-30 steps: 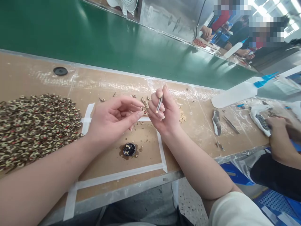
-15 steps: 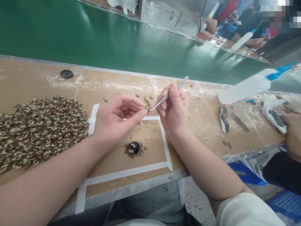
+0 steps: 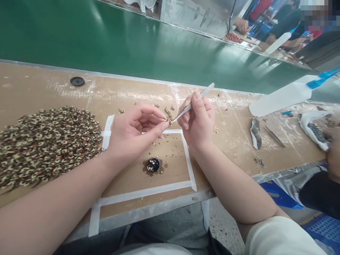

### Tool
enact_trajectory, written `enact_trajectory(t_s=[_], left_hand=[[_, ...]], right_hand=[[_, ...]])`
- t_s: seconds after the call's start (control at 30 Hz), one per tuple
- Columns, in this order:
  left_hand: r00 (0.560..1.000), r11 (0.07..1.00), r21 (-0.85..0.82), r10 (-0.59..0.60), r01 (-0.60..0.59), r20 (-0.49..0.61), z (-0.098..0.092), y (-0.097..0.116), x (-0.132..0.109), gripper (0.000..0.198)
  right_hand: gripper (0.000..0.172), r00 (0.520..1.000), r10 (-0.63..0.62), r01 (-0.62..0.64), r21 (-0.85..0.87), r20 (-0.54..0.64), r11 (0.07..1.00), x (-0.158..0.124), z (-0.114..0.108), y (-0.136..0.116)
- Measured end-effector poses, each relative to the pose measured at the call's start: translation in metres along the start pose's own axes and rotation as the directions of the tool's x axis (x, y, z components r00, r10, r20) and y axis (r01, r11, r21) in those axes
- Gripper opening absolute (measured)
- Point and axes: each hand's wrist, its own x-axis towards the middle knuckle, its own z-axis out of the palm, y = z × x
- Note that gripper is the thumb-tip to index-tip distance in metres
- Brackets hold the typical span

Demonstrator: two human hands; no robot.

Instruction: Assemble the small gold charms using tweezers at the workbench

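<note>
Between thumb and index finger, my left hand [image 3: 140, 129] pinches a small brown and cream piece [image 3: 170, 122] with a touch of red. My right hand [image 3: 199, 120] is closed around metal tweezers [image 3: 188, 106], and their tip meets that piece. Just beyond the fingertips lie a few similar small pieces [image 3: 168, 112]. Nearer to me, on the cardboard, stands a little round cup [image 3: 153, 165] of dark liquid with pale beads in it, ringed by a wet stain. Left of my left hand spreads a large pile of brown and cream pieces [image 3: 53, 141] with red specks.
White tape [image 3: 146, 192] frames the work spot. A black disc [image 3: 77, 81] lies at the back left. To the right are a white bottle [image 3: 281, 95] with a blue nozzle, spare tweezers [image 3: 275, 137] and a white bag [image 3: 313, 129] beside another person's hand [image 3: 333, 141]. A green belt [image 3: 132, 53] runs behind.
The whole view has shifted slightly, so most things appear a little to the right. My hands keep the same hold on the piece and the tweezers.
</note>
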Motion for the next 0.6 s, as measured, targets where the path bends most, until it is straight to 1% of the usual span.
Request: enact_trajectory(t_s=[0.17, 0.3, 0.37, 0.5, 0.6], left_hand=[[0.999, 0.996, 0.074, -0.046, 0.047, -0.022, -0.0007, -0.0001, -0.0010, 0.014], [0.999, 0.996, 0.080, -0.026, 0.028, -0.022, -0.0012, -0.0003, -0.0025, 0.015], [0.999, 0.995, 0.092, -0.027, 0.030, -0.026, -0.0012, -0.0006, -0.0034, 0.016], [0.999, 0.992, 0.121, -0.021, 0.025, -0.039, -0.0008, -0.0009, -0.0042, 0.016], [0.999, 0.992, 0.126, -0.004, 0.009, -0.035, -0.0006, -0.0007, -0.0040, 0.016]], right_hand=[[0.053, 1.000, 0.007, -0.008, -0.100, -0.014, 0.995, -0.0003, -0.0010, -0.0001], [0.053, 0.998, 0.005, 0.000, -0.080, 0.058, 0.997, -0.0002, -0.0048, -0.0007], [0.053, 0.996, 0.005, 0.004, -0.105, 0.084, 0.994, 0.0000, -0.0068, -0.0016], [0.054, 0.998, -0.008, 0.018, -0.150, 0.067, 0.989, 0.0001, -0.0082, -0.0035], [0.053, 0.997, -0.006, 0.016, -0.136, 0.073, 0.991, -0.0006, -0.0073, -0.0033]])
